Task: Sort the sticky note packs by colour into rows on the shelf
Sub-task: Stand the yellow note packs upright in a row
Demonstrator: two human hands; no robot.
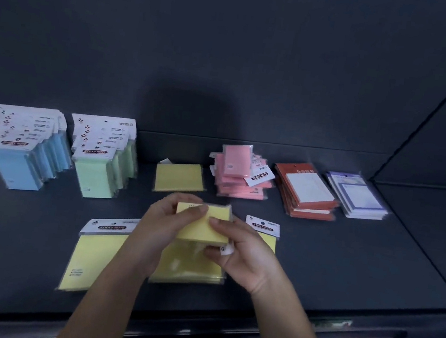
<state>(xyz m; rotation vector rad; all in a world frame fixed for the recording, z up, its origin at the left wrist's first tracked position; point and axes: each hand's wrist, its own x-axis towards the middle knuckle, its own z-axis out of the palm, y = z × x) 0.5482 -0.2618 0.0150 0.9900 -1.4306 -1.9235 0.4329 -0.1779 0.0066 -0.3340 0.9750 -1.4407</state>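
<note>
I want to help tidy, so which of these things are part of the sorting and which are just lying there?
Part of the job: yellow pack held by left hand and right hand; loose yellow packs; blue row; green row; pink pile.
Probably just lying there: red-backed pads; purple-bordered pads.
</note>
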